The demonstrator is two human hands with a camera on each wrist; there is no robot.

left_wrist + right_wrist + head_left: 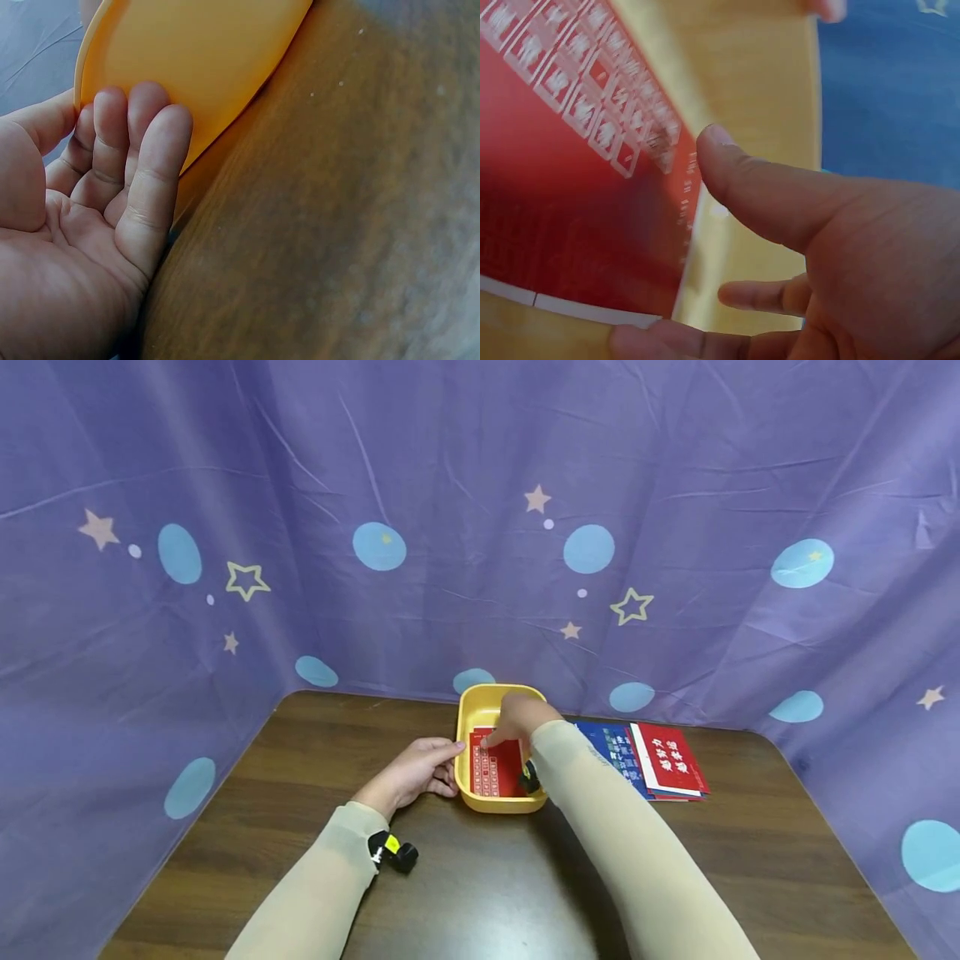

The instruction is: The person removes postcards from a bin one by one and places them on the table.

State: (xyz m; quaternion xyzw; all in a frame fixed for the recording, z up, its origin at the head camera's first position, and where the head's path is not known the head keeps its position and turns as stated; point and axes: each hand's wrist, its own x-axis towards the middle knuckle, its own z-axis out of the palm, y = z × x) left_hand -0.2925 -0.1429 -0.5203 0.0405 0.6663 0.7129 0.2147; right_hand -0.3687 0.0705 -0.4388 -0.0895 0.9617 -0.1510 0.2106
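Observation:
A yellow plastic bin (501,805) stands near the back of the table, a red booklet or card (510,768) with rows of white-framed boxes lying inside. My left hand (422,768) holds the bin's left side, thumb over the rim and fingers (161,146) against the outer wall. Reaching in from the right, my right hand (528,714) has its thumb and fingers spread apart around the end of the red card. In the right wrist view, the thumb (739,180) is right at the card's edge, and one fingertip sits at its lower corner.
Right of the bin, blue printed sheets or booklets (606,739) lie fanned out, with a red one (672,760) bearing white characters on top. The brown wooden table (465,877) meets a purple curtain (480,527) along its back and left side.

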